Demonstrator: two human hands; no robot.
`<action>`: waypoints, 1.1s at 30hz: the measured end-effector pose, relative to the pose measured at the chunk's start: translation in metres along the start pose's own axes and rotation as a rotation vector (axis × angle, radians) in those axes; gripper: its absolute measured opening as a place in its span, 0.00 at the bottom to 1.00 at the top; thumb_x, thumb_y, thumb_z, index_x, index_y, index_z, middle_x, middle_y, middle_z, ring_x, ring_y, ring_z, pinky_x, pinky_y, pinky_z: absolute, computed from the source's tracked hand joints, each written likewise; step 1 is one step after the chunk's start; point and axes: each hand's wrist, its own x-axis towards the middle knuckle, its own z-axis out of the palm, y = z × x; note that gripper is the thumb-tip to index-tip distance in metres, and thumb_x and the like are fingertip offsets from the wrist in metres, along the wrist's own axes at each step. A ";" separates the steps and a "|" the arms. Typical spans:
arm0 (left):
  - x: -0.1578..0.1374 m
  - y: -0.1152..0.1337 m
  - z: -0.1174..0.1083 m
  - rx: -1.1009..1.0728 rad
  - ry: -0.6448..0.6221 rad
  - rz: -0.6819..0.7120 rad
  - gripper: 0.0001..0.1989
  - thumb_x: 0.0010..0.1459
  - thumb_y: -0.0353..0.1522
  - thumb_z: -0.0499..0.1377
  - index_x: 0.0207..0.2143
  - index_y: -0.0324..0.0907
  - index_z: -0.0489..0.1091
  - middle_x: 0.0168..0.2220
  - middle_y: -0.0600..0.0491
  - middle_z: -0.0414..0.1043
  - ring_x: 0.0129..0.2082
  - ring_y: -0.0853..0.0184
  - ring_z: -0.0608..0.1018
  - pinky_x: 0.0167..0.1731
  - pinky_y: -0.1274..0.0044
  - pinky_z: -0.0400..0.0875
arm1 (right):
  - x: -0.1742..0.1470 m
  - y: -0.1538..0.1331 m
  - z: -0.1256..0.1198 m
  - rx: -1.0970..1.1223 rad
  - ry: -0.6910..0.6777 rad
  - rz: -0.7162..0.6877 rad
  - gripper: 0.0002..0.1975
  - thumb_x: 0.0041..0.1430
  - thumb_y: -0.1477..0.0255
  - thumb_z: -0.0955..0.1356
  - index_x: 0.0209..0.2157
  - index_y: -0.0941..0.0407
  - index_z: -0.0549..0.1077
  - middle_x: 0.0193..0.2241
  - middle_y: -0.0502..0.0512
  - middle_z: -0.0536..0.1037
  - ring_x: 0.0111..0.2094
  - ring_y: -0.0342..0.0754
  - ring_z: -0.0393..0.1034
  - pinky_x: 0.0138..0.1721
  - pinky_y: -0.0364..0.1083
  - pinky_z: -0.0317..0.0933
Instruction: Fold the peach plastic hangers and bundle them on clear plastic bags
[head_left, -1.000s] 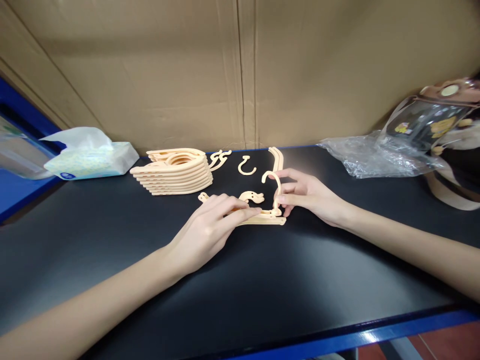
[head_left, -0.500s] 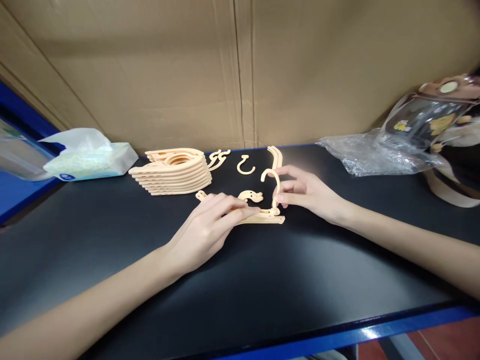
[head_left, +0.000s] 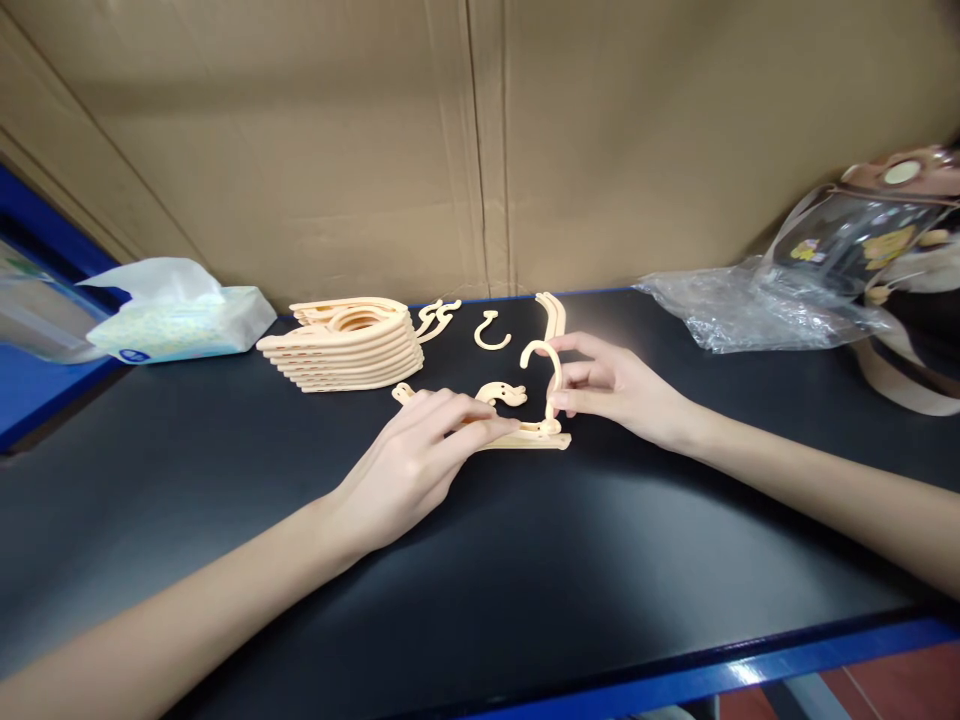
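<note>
Right fingers (head_left: 579, 402) pinching hook (head_left: 556, 368) (upright), left (head_left: 409, 465) holding piece (head_left: 529, 428)

light: moderate, diffuse | glare: hazy sheen on black tabletop (head_left: 637, 560) (blue trim (head_left: 742, 672) glints too) | corners: stretched

Stack of cream hanger parts (head_left: 345, 365): one; left of it, one tissue pack (head_left: 184, 325) is lying; right, two C-shaped hooks (head_left: 557, 375) and one plastic bag (head_left: 739, 310) are showing.

A black-topped workbench (head_left: 600, 600) with blue edging (head_left: 750, 672) stands in what appears to be a workshop, where cardboard (head_left: 337, 150) lines the far edge, matching plastic parts (head_left: 345, 352) sit stacked before it, and tissues (head_left: 184, 325) and a bottle (head_left: 847, 240) stand toward the far left and right corners.
</note>
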 end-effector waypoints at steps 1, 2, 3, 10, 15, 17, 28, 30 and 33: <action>0.000 0.000 0.000 -0.001 -0.001 -0.001 0.14 0.65 0.23 0.50 0.50 0.42 0.69 0.43 0.49 0.73 0.38 0.66 0.72 0.37 0.75 0.64 | 0.000 0.000 0.000 -0.005 0.005 0.000 0.22 0.54 0.71 0.71 0.48 0.54 0.62 0.27 0.46 0.78 0.31 0.46 0.75 0.40 0.49 0.64; 0.000 0.000 0.000 0.000 -0.001 -0.003 0.14 0.66 0.23 0.50 0.50 0.42 0.69 0.43 0.49 0.73 0.38 0.66 0.72 0.38 0.75 0.64 | 0.000 0.000 0.000 -0.011 0.009 0.002 0.22 0.54 0.71 0.71 0.48 0.54 0.62 0.27 0.46 0.78 0.31 0.46 0.75 0.40 0.49 0.64; 0.000 0.000 0.000 0.000 0.000 -0.004 0.14 0.66 0.24 0.50 0.50 0.42 0.69 0.43 0.49 0.73 0.38 0.66 0.72 0.38 0.75 0.64 | -0.001 -0.001 0.000 -0.016 0.013 0.004 0.22 0.54 0.71 0.72 0.48 0.54 0.63 0.27 0.46 0.78 0.32 0.47 0.76 0.40 0.50 0.64; -0.001 -0.001 0.001 0.004 0.003 -0.004 0.15 0.66 0.24 0.49 0.51 0.43 0.68 0.43 0.49 0.73 0.37 0.67 0.73 0.38 0.75 0.64 | -0.001 -0.001 0.000 -0.036 0.025 -0.002 0.22 0.53 0.69 0.72 0.48 0.53 0.63 0.28 0.47 0.79 0.33 0.48 0.76 0.42 0.51 0.65; 0.000 -0.001 0.000 -0.002 0.000 0.003 0.15 0.65 0.22 0.50 0.50 0.42 0.69 0.42 0.49 0.73 0.37 0.66 0.72 0.37 0.74 0.64 | -0.001 0.000 -0.001 -0.024 0.025 -0.002 0.21 0.53 0.70 0.72 0.47 0.53 0.63 0.28 0.46 0.79 0.34 0.47 0.76 0.43 0.50 0.65; 0.000 -0.001 0.000 -0.007 0.002 0.010 0.15 0.65 0.22 0.51 0.50 0.41 0.69 0.42 0.49 0.73 0.37 0.67 0.72 0.37 0.75 0.64 | -0.001 -0.001 0.000 -0.022 0.028 -0.005 0.21 0.53 0.70 0.72 0.47 0.53 0.63 0.28 0.46 0.79 0.34 0.47 0.76 0.43 0.50 0.65; -0.002 -0.003 0.002 -0.039 0.003 -0.007 0.18 0.62 0.20 0.53 0.52 0.40 0.68 0.45 0.48 0.73 0.39 0.66 0.71 0.39 0.74 0.64 | 0.000 -0.001 0.002 -0.018 0.045 -0.036 0.20 0.53 0.71 0.71 0.44 0.52 0.61 0.26 0.44 0.77 0.33 0.46 0.76 0.43 0.51 0.66; -0.003 -0.003 0.003 -0.045 0.007 0.000 0.18 0.62 0.19 0.53 0.52 0.39 0.68 0.45 0.48 0.73 0.39 0.66 0.71 0.39 0.74 0.64 | 0.000 0.000 0.002 -0.020 0.041 -0.044 0.19 0.53 0.71 0.71 0.44 0.52 0.61 0.26 0.44 0.77 0.33 0.46 0.76 0.44 0.51 0.66; -0.003 -0.004 0.004 -0.047 0.006 0.003 0.17 0.62 0.19 0.53 0.52 0.38 0.68 0.45 0.48 0.73 0.39 0.65 0.72 0.39 0.74 0.65 | 0.001 0.002 0.003 -0.027 0.050 -0.060 0.20 0.53 0.71 0.71 0.44 0.53 0.61 0.26 0.44 0.76 0.33 0.46 0.76 0.44 0.51 0.66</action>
